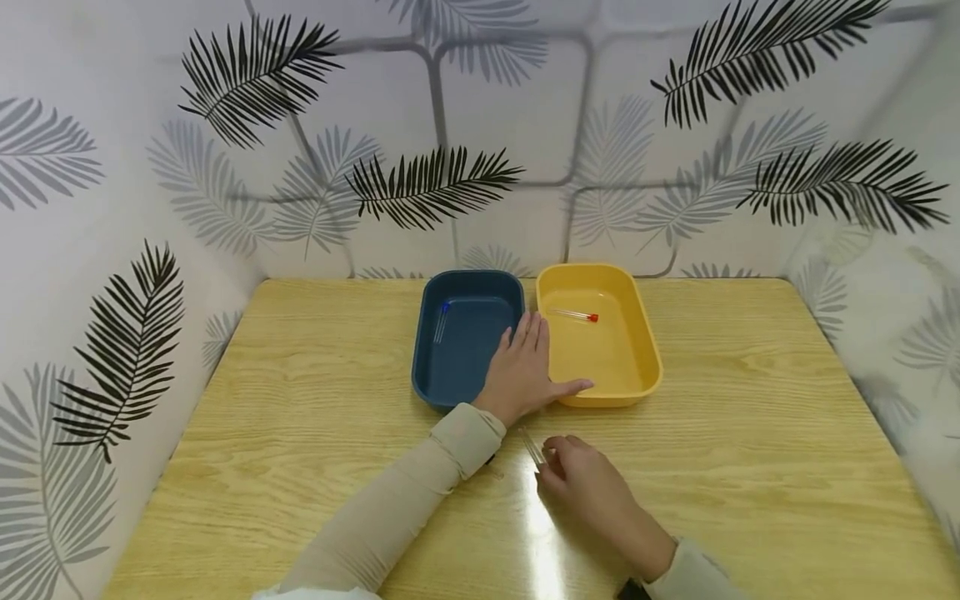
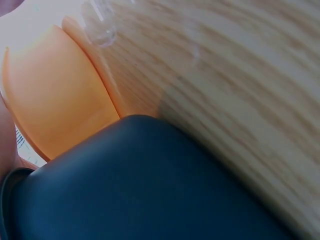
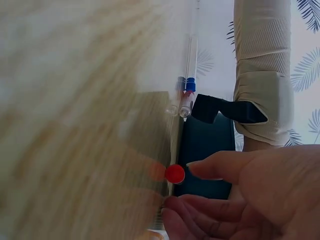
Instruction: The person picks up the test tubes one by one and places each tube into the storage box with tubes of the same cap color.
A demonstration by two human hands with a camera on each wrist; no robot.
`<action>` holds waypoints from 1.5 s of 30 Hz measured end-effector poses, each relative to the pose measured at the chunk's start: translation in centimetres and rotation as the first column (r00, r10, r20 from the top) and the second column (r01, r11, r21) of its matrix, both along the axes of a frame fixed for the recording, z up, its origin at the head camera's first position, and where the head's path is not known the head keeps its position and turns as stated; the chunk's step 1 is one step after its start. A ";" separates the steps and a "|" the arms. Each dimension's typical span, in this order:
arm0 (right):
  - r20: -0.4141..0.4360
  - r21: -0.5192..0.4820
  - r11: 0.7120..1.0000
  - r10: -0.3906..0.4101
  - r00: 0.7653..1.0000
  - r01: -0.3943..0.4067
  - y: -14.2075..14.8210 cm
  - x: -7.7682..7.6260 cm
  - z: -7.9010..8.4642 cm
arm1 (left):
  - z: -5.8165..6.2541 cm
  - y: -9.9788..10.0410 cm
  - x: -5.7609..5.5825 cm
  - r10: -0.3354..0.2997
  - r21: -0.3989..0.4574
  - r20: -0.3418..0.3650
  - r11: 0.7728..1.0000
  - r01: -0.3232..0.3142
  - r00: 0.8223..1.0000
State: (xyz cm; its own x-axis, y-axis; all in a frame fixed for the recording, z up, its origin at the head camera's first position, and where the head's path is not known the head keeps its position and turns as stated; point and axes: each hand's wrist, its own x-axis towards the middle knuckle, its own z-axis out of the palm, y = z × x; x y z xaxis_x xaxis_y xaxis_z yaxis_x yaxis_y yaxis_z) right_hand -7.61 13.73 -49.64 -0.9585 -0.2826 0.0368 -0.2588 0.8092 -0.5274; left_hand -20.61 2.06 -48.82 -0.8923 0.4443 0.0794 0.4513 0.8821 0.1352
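My left hand [image 1: 517,375] lies spread over the neighbouring sides of the blue tray [image 1: 423,367] and the yellow tray [image 1: 649,367], thumb over the yellow rim. My right hand [image 1: 588,483] is low over the table beside a clear tube [image 1: 531,448]. In the right wrist view, the thumb and fingers of that hand [image 3: 250,185] flank the tube's red cap [image 3: 175,174], with a small gap showing at the thumb. Farther off there, a tube with a blue cap [image 3: 190,84] lies near the left sleeve. A clear tube end [image 2: 102,32] shows in the left wrist view.
Inside the blue tray lies a tube with a blue cap [image 1: 446,307]. The yellow tray holds a tube with a red cap [image 1: 592,317]. Both trays stand side by side at the back of the wooden table [image 1: 315,383], before a leaf-patterned backdrop [image 1: 510,108].
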 end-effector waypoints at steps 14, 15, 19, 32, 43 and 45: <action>0.018 0.042 0.998 -0.054 0.998 0.053 0.6 -0.5 0.1 | 0.0 1.1 0.0 -0.001 0.015 0.019 1.000 0.001 1.000; 0.016 0.044 0.998 -0.051 0.999 0.050 0.6 -0.5 0.1 | 0.0 1.1 -0.1 0.001 0.011 0.015 1.000 -0.001 1.000; 0.040 0.046 0.998 -0.052 0.998 0.050 0.6 -0.5 -0.1 | 0.0 0.9 -0.1 0.004 0.006 0.000 1.000 -0.004 1.000; 0.084 -0.063 0.996 0.067 0.994 -0.061 3.0 -1.1 2.2 | -0.3 -0.1 -0.2 0.011 0.001 -0.018 1.000 -0.011 1.000; -0.038 -0.127 0.990 0.052 0.998 -0.056 8.7 -5.1 5.4 | -0.2 0.0 -0.3 0.007 -0.048 -0.013 0.999 -0.008 1.000; -0.063 -0.122 0.991 0.055 0.996 -0.063 9.4 -6.4 5.5 | -0.2 0.0 -0.4 0.012 -0.056 -0.002 0.998 -0.012 1.000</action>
State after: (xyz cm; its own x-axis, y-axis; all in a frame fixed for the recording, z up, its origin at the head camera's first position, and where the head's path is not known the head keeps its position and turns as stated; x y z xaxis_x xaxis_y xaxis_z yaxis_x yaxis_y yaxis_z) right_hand -14.02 23.09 -44.10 -0.9353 -0.3283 0.1316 -0.3382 0.7209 -0.6049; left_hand -20.96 2.05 -49.05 -0.8976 0.4372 0.0560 0.4405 0.8938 0.0843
